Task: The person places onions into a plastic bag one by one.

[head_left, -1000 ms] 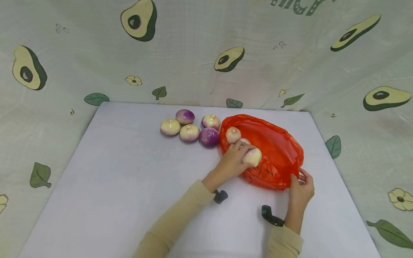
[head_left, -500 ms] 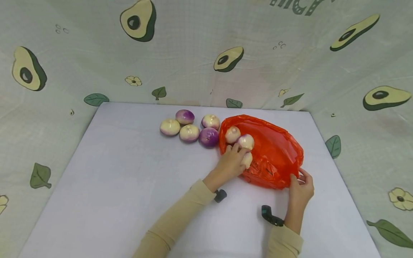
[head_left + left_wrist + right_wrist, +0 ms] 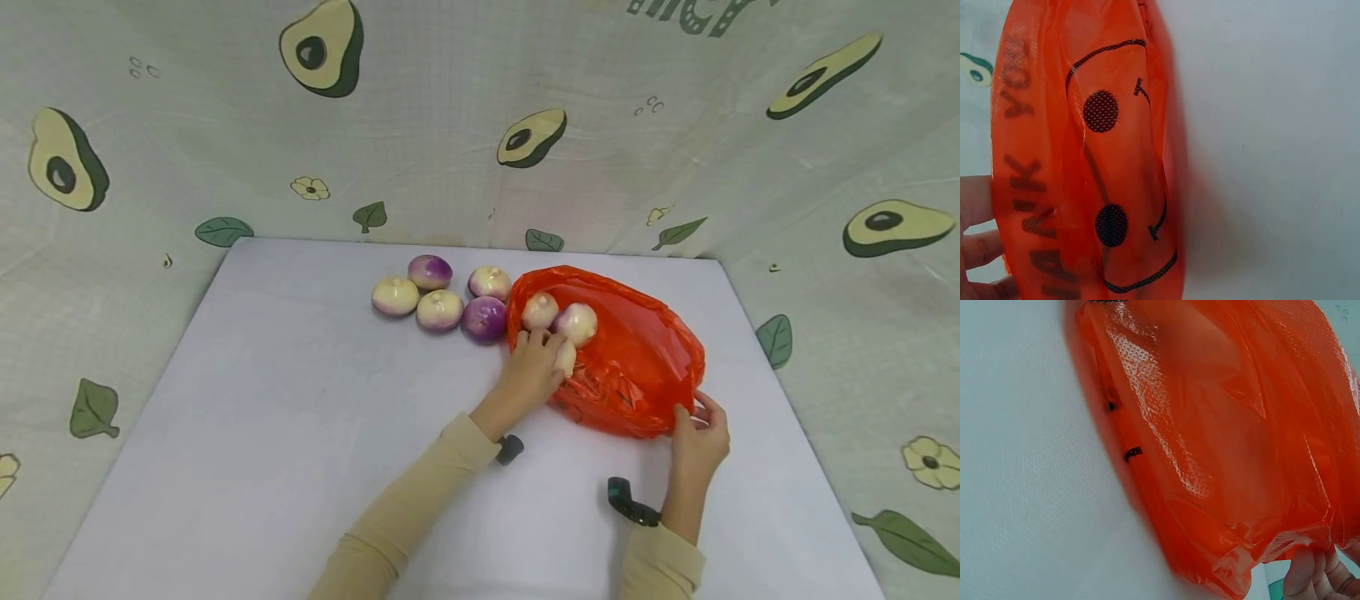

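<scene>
A red plastic bag (image 3: 637,333) lies with its mouth spread wide. My left hand (image 3: 527,372) reaches over its near left rim, fingers curled round a pale onion (image 3: 567,358) inside. Two more white-and-purple onions, one at the left wall (image 3: 540,310) and one beside it (image 3: 577,323), sit in the bag. My right hand (image 3: 699,433) pinches the rim at the near right corner. In the left wrist view the printed bag side (image 3: 1110,156) hides most of that hand; in the right wrist view, fingertips (image 3: 1302,575) grip the bag's edge.
Left of the bag, several onions rest on the white table (image 3: 300,433): a purple one (image 3: 485,320) right at the bag, a pale one (image 3: 491,283) behind it, and others (image 3: 440,310) farther left. An avocado-print cloth (image 3: 435,83) hangs behind and at both sides.
My left hand has drawn left and slightly up with its onion, toward the bag's left wall. An onion behind the fingers has come into fuller view. The right hand stays at the rim.
</scene>
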Demonstrator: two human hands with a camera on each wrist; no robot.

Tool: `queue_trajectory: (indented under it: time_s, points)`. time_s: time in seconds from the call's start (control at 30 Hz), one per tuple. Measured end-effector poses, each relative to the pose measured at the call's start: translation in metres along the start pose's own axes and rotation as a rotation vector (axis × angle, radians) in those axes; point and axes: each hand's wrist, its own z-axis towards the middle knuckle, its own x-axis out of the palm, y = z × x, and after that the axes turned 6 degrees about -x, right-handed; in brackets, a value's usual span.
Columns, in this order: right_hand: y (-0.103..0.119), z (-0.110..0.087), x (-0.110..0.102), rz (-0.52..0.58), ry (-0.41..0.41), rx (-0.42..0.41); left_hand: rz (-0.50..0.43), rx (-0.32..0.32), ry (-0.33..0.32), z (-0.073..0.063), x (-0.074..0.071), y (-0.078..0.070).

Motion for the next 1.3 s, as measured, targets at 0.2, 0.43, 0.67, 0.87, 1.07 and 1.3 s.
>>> queue_trajectory:
  time_s: [0.2,0.43,0.67,0.87,1.07,1.3]
  points:
    - [0.0,0.0,0.001,0.021,-0.007,0.01,0.015,-0.025,-0.012,0.007,-0.003,0.003]
    - [0.002,-0.002,0.001,0.011,-0.007,0.02,0.003,-0.047,-0.006,0.011,-0.006,0.009]
    - [0.004,-0.004,-0.002,0.01,0.016,0.002,-0.074,-0.043,-0.046,0.011,-0.014,0.015]
    - [0.003,-0.003,0.0,0.005,0.009,-0.004,-0.174,0.037,-0.139,0.006,-0.022,0.028]
    - [0.004,-0.004,0.001,0.006,-0.003,-0.005,-0.236,0.065,-0.212,0.002,-0.028,0.04]
    - [0.003,-0.004,0.0,-0.015,0.009,-0.012,-0.247,0.051,-0.284,-0.005,-0.034,0.059]
